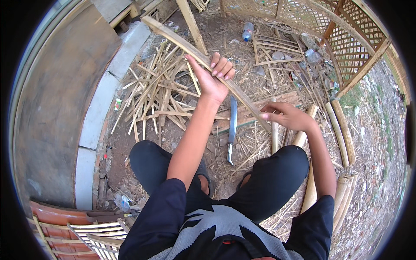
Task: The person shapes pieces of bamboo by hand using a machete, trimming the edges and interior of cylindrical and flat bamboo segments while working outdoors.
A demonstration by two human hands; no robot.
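My left hand (213, 78) is closed around a long, pale bamboo strip (240, 95), thumb along one side and fingers curled over the other. The strip slants from the upper left down to the right, above the ground. My right hand (286, 115) is beside its lower end, with thumb and fingers loosely curved and apart. The fingertips are at the strip's edge; whether they press on it I cannot tell. Below the strip, a machete (232, 125) with a pale handle lies on the ground between my knees, its blade pointing away from me.
A heap of split strips (160, 89) lies left of the machete. Behind the blade is a wooden board (277, 100). Round bamboo poles (339, 130) lie at the right. Farther off are a plastic bottle (248, 31) and a lattice panel (355, 52). A concrete edge (99, 110) runs along the left.
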